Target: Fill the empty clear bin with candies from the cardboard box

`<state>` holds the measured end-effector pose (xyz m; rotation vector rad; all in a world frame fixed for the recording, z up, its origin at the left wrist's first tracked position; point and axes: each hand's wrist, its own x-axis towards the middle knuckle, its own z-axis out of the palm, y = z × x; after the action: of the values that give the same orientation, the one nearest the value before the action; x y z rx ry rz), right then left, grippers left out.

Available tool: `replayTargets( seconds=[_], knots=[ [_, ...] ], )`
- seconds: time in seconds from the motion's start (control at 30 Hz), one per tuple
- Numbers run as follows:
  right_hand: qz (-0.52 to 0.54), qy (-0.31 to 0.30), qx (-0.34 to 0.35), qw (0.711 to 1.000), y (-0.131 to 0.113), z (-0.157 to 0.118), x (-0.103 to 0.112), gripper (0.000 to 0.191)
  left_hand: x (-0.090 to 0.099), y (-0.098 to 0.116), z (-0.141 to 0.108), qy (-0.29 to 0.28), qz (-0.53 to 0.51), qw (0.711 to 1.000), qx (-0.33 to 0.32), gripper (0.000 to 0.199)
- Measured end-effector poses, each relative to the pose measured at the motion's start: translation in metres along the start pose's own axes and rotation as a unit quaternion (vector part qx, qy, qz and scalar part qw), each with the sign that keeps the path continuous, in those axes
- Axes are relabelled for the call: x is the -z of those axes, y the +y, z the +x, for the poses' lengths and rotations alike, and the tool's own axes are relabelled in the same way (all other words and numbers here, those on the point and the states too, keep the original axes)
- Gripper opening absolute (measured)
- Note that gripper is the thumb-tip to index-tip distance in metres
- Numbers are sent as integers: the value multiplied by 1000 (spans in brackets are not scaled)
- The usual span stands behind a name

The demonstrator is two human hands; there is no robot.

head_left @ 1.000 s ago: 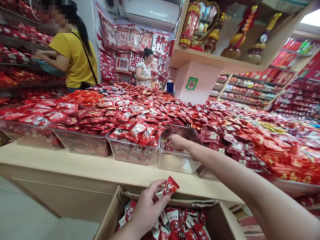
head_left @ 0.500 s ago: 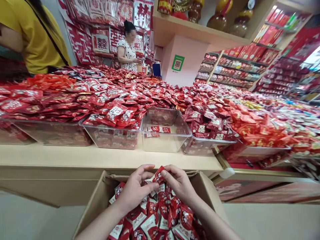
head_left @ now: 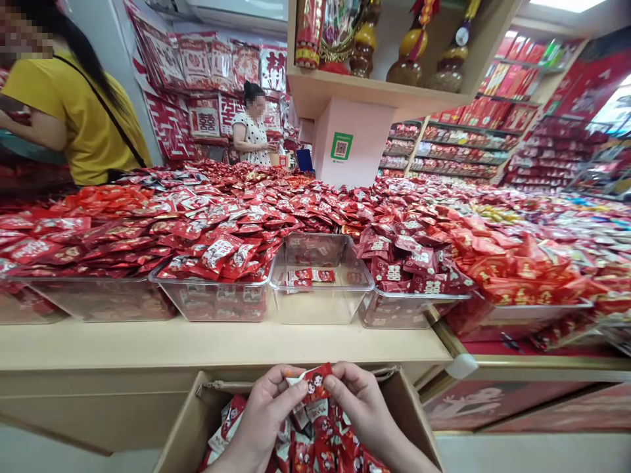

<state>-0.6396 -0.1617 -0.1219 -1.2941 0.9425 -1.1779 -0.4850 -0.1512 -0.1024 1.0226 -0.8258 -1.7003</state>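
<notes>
Pale wood table (head_left: pixel 123 345) runs across the middle, a long heap of red packets (head_left: pixel 305 203) spread over it. Wooden shelf (head_left: pixel 379 89) overhead, bottles (head_left: pixel 409 59) on it; pink pillar (head_left: pixel 325 171) below with a green-framed code sign (head_left: pixel 341 146). Person in yellow shirt (head_left: pixel 93 125) at far left, black strap across the back. Open cardboard box (head_left: pixel 177 424) on the near side of the table, loose red-and-white packets (head_left: pixel 323 453) inside. Person in spotted top (head_left: pixel 254 135) beyond the heap. Row of clear bins along the table's front: left bin (head_left: pixel 211 305) piled above its rim, right bin (head_left: pixel 394 315) piled with dark red packets, middle bin (head_left: pixel 315 312) between them with only a few packets lying low inside. Left hand (head_left: pixel 270 402) and right hand (head_left: pixel 362 402) both over the box, both grasping the same small packet (head_left: pixel 317 382): left thumb and fingers pinch its left end, right thumb and fingers its right end. Packet sits between the hands, above the box contents, printed red side showing, white at the left end.
</notes>
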Motion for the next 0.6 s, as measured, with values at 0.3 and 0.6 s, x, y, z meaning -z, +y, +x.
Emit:
replayTargets(
  seconds=[0.3, 0.6],
  knots=[
    [-346, 175, 383, 838, -115, 38, 16, 12, 9, 1, 0, -39, 253, 965, -65, 20],
    [-728, 31, -72, 681, -127, 211, 11, 22, 26, -25, 4, -219, 617, 739, -161, 25]
  ],
)
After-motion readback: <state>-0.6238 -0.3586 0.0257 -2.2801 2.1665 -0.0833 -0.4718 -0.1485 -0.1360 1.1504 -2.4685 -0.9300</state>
